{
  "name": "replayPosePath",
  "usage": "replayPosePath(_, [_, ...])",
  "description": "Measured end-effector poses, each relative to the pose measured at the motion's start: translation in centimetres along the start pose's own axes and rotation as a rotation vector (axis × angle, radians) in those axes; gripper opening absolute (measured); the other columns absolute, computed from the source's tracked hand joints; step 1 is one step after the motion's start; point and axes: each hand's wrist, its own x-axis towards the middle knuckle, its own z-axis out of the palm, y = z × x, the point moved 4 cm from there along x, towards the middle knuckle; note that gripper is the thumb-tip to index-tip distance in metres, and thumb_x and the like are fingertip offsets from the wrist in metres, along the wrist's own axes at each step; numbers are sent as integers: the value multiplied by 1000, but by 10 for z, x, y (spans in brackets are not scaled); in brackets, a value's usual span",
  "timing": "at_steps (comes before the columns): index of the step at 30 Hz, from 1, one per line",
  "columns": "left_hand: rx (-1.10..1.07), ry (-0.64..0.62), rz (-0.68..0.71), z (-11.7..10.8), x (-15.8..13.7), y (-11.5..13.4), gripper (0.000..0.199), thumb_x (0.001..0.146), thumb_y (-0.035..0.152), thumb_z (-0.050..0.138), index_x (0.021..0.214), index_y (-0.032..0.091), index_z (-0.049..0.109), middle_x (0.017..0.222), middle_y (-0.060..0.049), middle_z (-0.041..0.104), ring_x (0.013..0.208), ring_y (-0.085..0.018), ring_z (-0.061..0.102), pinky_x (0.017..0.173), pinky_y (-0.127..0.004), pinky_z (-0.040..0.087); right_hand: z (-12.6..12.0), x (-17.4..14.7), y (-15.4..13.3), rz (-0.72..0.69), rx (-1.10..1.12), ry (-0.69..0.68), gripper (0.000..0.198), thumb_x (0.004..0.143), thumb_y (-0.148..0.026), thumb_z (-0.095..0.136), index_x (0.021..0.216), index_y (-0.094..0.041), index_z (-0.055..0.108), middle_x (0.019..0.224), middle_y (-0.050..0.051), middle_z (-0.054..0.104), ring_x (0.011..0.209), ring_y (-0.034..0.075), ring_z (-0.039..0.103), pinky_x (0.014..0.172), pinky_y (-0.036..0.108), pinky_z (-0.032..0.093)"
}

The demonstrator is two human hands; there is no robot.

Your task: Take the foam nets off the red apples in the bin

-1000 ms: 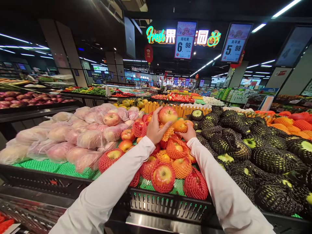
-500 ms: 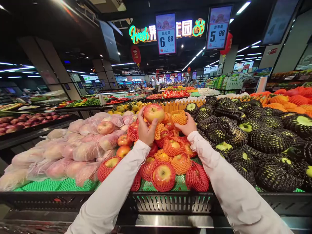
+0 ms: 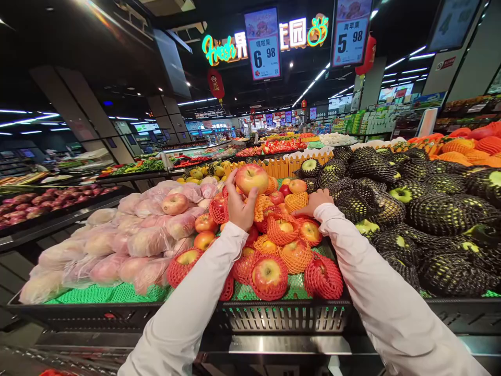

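My left hand (image 3: pixel 241 206) is closed around a large bare red-and-yellow apple (image 3: pixel 251 179), held above the heap. An orange foam net (image 3: pixel 262 208) hangs just below that apple, near my thumb. To the right, my right hand (image 3: pixel 319 202) is low over the heap, its thumb stretched out beside an orange foam-netted piece (image 3: pixel 296 202); the fingers are spread away from it and partly hidden. Apples in red nets (image 3: pixel 269 277) and orange nets (image 3: pixel 296 255) lie around and in front of both hands.
Bagged pinkish fruit (image 3: pixel 148 241) is piled on the left, with one loose apple (image 3: pixel 174 204) on top. Green apples in black nets (image 3: pixel 434 209) fill the right side. A black slotted crate edge (image 3: pixel 285 318) runs along the front. Price signs (image 3: pixel 263 44) hang overhead.
My right hand has moved right and down, and the orange net it was touching now sits lower on the heap. My left hand still holds the apple. The view has shifted slightly.
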Motion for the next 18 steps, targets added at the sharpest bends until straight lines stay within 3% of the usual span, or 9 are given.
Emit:
replayPosePath(3, [7, -11, -27, 1, 0, -2, 64, 94, 52, 58, 144, 24, 31, 146, -14, 40, 132, -25, 46, 108, -42, 45, -3, -2, 2, -24, -64, -44, 79, 79, -55, 103, 124, -1, 67, 121, 22, 42, 121, 40, 33, 103, 50, 39])
replayPosePath(5, [16, -19, -36, 2, 0, -3, 64, 94, 54, 56, 144, 24, 31, 146, -15, 40, 132, -25, 47, 107, -41, 46, -5, -3, 4, -34, -65, -89, 71, 84, -54, 100, 120, -3, 68, 122, 22, 42, 122, 39, 33, 104, 50, 39])
replayPosePath(9, [22, -14, -24, 2, 0, -3, 64, 94, 54, 56, 144, 24, 31, 145, -15, 40, 133, -25, 47, 109, -40, 44, -12, -8, 2, -48, -4, -105, 44, 90, -30, 97, 115, -7, 70, 117, 18, 49, 117, 37, 42, 102, 45, 43])
replayPosePath(14, [-6, -3, -18, 1, 1, -2, 61, 94, 52, 57, 143, 24, 33, 143, -14, 41, 131, -24, 47, 109, -40, 44, -19, -13, -5, -105, 52, -5, 66, 93, -3, 85, 148, -8, 49, 103, 13, 56, 96, 34, 58, 90, 38, 51])
replayPosePath(16, [-26, -5, -30, 2, 1, -2, 61, 93, 51, 59, 142, 24, 35, 144, -14, 41, 130, -24, 48, 106, -40, 46, -15, -13, -9, -155, 55, -13, 65, 87, 2, 85, 143, -10, 55, 101, 13, 57, 96, 36, 57, 90, 39, 51])
replayPosePath(18, [-31, -7, -45, 2, 0, -2, 61, 93, 52, 60, 142, 25, 35, 144, -14, 41, 130, -25, 47, 104, -40, 48, -12, -13, -13, -183, 75, -11, 50, 84, 6, 83, 128, -10, 66, 100, 13, 57, 98, 39, 57, 92, 40, 50])
